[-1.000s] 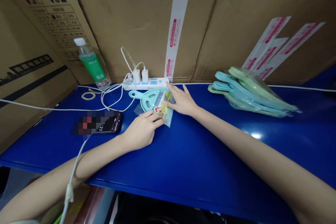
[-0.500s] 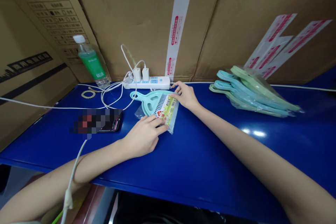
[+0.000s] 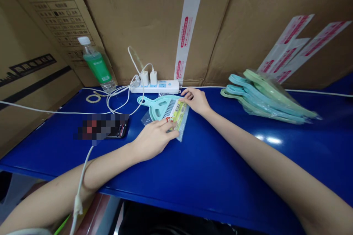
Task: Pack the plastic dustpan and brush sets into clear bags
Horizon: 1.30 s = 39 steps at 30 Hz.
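Observation:
A light-blue dustpan [image 3: 154, 108] with a small dark-bristled brush [image 3: 170, 108] lies in a clear plastic bag on the blue table, handle to the left. A printed yellow-green label card [image 3: 180, 111] covers its right part. My left hand [image 3: 153, 138] rests on the near side of the pack, fingers stretched over the card and bag, with the thumb by the near corner. At the far right corner is my right hand [image 3: 196, 101]. Its thumb touches the card's top edge, and its bent fingers are apart from the thumb.
More bagged dustpans [image 3: 264, 97], blue and green, are stacked at the right. A white power strip [image 3: 158, 87] with chargers and loose cables sits behind. Left are a green-labelled bottle [image 3: 98, 67], a beaded bracelet [image 3: 93, 98] and a phone [image 3: 117, 130]. Cardboard [image 3: 143, 18] borders the back.
My left hand has slid slightly right over the card, its fingers flatter. The right hand's fingers have shifted a little at the far corner. The dustpan pack stays nearly in place.

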{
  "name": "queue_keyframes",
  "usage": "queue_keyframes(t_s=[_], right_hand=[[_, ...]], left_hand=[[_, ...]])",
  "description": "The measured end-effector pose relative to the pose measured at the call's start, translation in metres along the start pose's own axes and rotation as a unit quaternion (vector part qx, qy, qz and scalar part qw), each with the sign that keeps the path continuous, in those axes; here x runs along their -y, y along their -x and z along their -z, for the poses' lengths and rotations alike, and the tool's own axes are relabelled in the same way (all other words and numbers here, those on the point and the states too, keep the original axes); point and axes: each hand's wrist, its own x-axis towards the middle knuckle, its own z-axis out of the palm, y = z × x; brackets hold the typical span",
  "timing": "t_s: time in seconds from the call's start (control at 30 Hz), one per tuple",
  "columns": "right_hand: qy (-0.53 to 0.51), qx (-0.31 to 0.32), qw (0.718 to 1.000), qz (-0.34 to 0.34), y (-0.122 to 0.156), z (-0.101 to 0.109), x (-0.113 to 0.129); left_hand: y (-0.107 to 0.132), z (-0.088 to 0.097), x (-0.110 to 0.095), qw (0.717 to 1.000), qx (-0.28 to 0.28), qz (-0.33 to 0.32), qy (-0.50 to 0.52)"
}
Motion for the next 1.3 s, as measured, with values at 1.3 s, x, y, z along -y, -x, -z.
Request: queue_keyframes(t_s=[1.3], right_hand=[[0.006, -0.024, 0.999, 0.037, 0.000, -0.003, -0.011]], left_hand=[[0.005, 0.010, 0.005, 0.995, 0.023, 0.018, -0.090]])
